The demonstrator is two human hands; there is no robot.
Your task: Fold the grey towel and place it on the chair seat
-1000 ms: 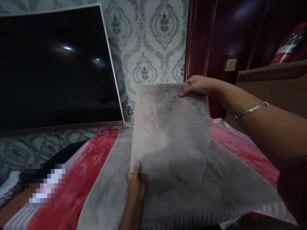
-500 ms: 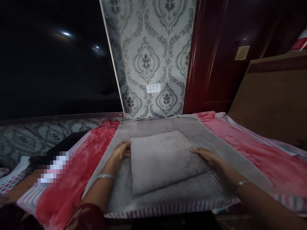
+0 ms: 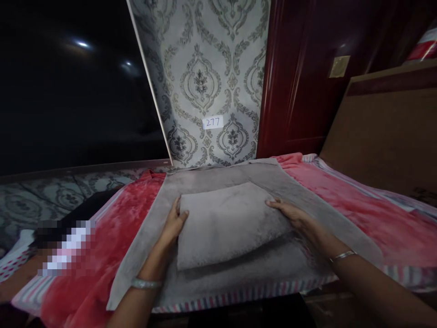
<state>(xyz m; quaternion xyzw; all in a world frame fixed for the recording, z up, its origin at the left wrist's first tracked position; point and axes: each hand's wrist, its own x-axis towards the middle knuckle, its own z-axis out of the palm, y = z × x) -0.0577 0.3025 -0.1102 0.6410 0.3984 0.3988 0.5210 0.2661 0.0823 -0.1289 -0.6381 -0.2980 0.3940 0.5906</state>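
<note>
A folded grey plush cloth [image 3: 228, 225], roughly square, is held between my two hands. Its near edge stands a little off the larger grey cloth [image 3: 143, 264] spread beneath it, with a dark shadow in the gap. My left hand [image 3: 175, 222] grips the left edge, thumb on top and fingers at the side. On the right edge my right hand [image 3: 293, 216] has its thumb over the top, and its other fingers are mostly hidden below. Each wrist wears a silvery bangle.
Red plush blankets [image 3: 136, 223] with striped borders lie either side of the grey cloth. Behind stands a patterned wall [image 3: 201, 59] with a "277" label [image 3: 213, 122]. A large dark screen [image 3: 75, 100] is at left, a cardboard box [image 3: 382, 132] at right. Part of another person [image 3: 20, 273] shows far left.
My left thumb has come over the top of the folded cloth's left edge. The folded cloth's near edge has risen slightly, and its shadow has widened. The view has shifted a little.
</note>
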